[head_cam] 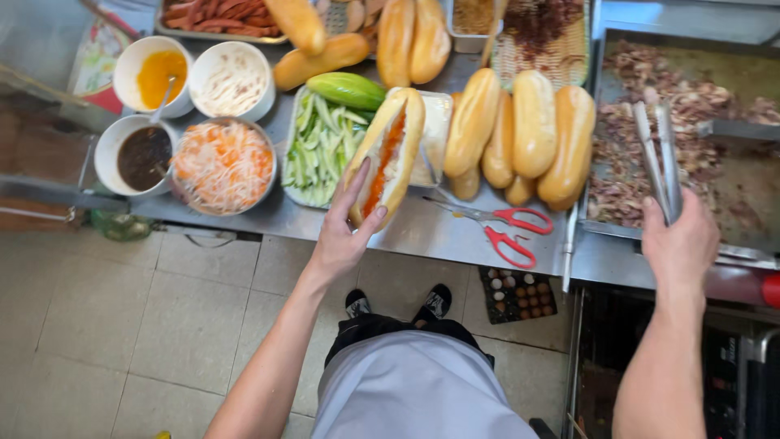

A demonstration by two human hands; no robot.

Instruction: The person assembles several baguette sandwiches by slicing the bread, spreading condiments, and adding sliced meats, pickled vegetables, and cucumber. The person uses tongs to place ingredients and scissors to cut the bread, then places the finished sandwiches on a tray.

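My left hand holds a split baguette sandwich with an orange filling, above the steel counter's front edge. My right hand grips metal tongs that point out over the griddle, where chopped brown meat is spread. Both arms reach forward from my body.
Several plain baguettes lie mid-counter, red-handled scissors in front of them. At left stand a tray of cucumber strips, a bowl of shredded carrot pickle, and bowls of dark sauce, yellow sauce and white strips. An egg carton sits below.
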